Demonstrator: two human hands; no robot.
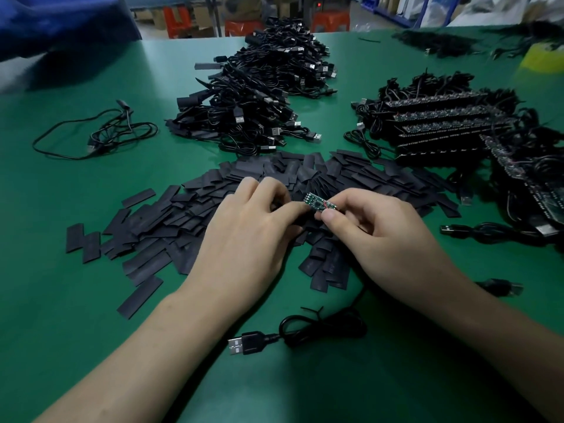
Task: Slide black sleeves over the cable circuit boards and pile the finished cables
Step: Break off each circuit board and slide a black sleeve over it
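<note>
2 hands, 1 board in play. Right hand (pixel 387 236) pinches the circuit board (pixel 317 203) at its right end, thumb against forefinger. Left hand (pixel 250 236) has its fingers curled with the tips at the board's left end; can't tell whether they grip anything.

Board: small, narrow, green, with a row of pale contacts at the left end and red wire at the right.

- Under and beyond the fingers: one heap of flat black sleeves (pixel 171 221), too many to count.
- Farther beyond: one big pile of finished cables (pixel 259 96).
- Right of the fingers: stacked uncovered boards (pixel 442 117).
- Nearer than the wrists: 1 USB cable (pixel 305 331).
- Far left: 1 loose cable (pixel 100 132).
</note>
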